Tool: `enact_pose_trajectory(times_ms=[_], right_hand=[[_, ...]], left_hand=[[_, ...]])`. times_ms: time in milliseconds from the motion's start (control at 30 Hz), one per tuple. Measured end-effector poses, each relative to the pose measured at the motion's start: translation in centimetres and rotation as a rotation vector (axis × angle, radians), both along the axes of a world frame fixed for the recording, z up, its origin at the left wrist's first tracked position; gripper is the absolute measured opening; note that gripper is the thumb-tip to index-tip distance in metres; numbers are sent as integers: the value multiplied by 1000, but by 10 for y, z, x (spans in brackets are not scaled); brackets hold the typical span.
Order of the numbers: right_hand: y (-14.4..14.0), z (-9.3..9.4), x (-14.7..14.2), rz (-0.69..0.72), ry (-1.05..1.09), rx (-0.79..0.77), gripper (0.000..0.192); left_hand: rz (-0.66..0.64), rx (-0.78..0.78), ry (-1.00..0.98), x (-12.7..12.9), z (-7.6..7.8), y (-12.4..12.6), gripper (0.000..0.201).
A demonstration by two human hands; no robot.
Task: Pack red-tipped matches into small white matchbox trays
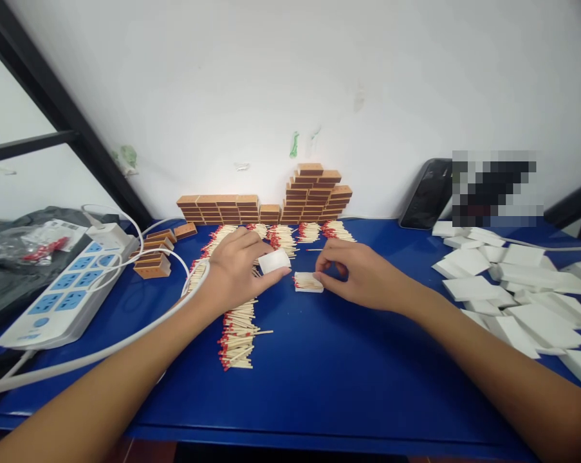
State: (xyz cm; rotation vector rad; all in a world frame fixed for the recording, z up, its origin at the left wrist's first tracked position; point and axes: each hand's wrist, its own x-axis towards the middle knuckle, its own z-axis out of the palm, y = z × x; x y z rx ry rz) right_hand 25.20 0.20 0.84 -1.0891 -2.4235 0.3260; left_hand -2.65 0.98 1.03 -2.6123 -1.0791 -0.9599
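My left hand (239, 267) grips a small blank white matchbox piece (274, 261) between thumb and fingers, just above the blue table. Whether it is a sleeve or a tray I cannot tell. To its right, a white matchbox tray (309, 289) lies on the table with red-tipped matches (307, 281) in it. My right hand (352, 273) is closed, its thumb and finger at the tray's right end. A long row of loose matches (239, 334) runs beside and partly under my left hand. Behind the hands lie more match piles (283, 239), and one single match (314, 249).
Brown matchboxes (314, 193) are stacked against the wall, with several more (152, 265) at left. A power strip (71, 283) with white cables lies left, one cable crossing my left forearm. White box pieces (507, 283) are heaped right, near a leaning phone (425, 193).
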Motion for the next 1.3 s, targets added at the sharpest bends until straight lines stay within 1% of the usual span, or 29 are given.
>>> enact_pose_trajectory(times_ms=[133, 300, 467, 567, 667, 733, 800, 867, 900, 1000, 1067, 1100, 1233, 1300], right_hand=[[-1, 1, 2, 49, -86, -93, 14], [1, -2, 3, 22, -117, -168, 21], [2, -4, 4, 5, -112, -167, 26], [-1, -4, -2, -2, -87, -165, 19], [-6, -4, -7, -11, -63, -137, 16], [-9, -2, -9, 1, -46, -113, 20], [-11, -1, -8, 33, -32, -104, 30], [-11, 1, -5, 59, -42, -125, 37], [-10, 2, -4, 64, -59, -146, 36], [-6, 2, -2, 50, -99, -205, 24], [-4, 2, -2, 34, -71, -201, 21], [-4, 3, -2, 30, -42, -188, 21], [-6, 4, -4, 38, 81, -162, 24], [-9, 4, -6, 44, 118, -162, 26]], left_hand=[[-18, -59, 120, -1, -5, -1, 37], [-55, -109, 167, -4, -9, 0, 36], [-105, -125, 203, 1, -8, -5, 32], [-146, -184, 220, 5, -9, -9, 27], [-148, -233, 228, 8, -10, -12, 27], [-147, -241, 229, 8, -9, -13, 28], [-150, -241, 226, 8, -8, -13, 28], [-156, -246, 228, 7, -8, -13, 26], [-158, -248, 230, 7, -8, -13, 26], [-159, -238, 204, 7, -9, -13, 35], [-169, -213, 146, 8, -10, -13, 42], [-182, -197, 110, 9, -10, -13, 42], [-212, -121, -14, 11, -7, -15, 31], [-199, -104, -32, 11, -5, -15, 31]])
